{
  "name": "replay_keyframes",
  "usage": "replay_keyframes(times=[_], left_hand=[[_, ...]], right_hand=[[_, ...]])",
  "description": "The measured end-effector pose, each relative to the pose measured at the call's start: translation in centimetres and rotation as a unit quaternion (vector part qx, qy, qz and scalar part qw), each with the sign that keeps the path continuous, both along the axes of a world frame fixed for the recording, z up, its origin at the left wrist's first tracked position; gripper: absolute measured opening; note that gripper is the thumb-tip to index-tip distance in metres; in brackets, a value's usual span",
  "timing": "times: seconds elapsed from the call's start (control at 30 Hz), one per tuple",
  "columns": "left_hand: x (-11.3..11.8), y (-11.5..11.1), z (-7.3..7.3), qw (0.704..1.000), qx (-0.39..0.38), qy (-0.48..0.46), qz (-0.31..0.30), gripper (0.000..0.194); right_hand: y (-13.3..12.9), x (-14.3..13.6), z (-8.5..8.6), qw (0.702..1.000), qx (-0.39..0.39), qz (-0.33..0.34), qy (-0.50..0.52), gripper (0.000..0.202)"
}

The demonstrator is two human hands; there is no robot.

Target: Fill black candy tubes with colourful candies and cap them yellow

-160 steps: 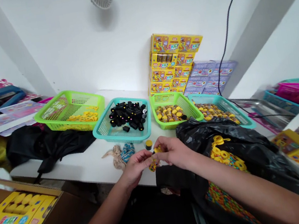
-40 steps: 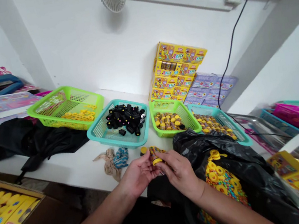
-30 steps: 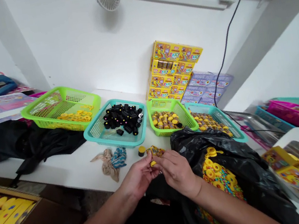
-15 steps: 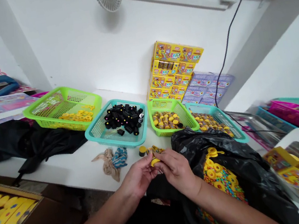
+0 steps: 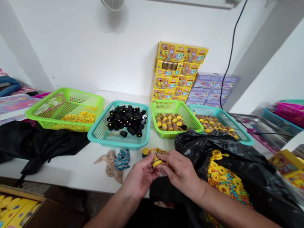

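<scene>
Between the fingertips of both hands is a small yellow-and-black container, tilted so its round yellow end shows. My left hand pinches it from the left. From the other side, my right hand grips it with thumb and fingers. Just beyond the fingers, several similar yellow-capped containers lie on the white table, partly hidden by the hands. A beige cloth scrap and a blue striped one lie to the left of my left hand.
Behind stand a turquoise basket of black pieces, green baskets and another turquoise basket. A black plastic bag with yellow rings and coloured beads lies right. Yellow boxes are stacked at the wall; a carton stands left.
The container has been turned between the fingers, so more of its yellow end and dark band shows. Both hands stay in nearly the same place; the view has shifted slightly.
</scene>
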State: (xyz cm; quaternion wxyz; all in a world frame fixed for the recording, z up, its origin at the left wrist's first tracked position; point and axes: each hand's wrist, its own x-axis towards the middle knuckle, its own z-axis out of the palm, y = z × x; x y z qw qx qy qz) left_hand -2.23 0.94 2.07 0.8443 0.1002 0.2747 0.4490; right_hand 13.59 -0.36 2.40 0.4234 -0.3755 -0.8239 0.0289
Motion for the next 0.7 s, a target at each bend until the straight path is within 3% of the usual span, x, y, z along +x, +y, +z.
replay_keyframes(times=[0.2,0.37,0.7], left_hand=[[0.4,0.1,-0.8,0.999,0.013,0.025,0.044,0.002],[0.8,0.0,-0.9,0.994,0.025,0.055,0.095,0.012],[1.3,-0.5,-0.9,0.989,0.034,0.062,0.129,0.031]], right_hand=[[-0.3,-0.3,0.1,1.0,-0.006,0.0,-0.021,0.017],[-0.5,-0.5,0.0,0.998,-0.005,-0.039,-0.048,0.021],[-0.6,-0.6,-0.2,0.999,0.001,-0.04,-0.023,0.025]])
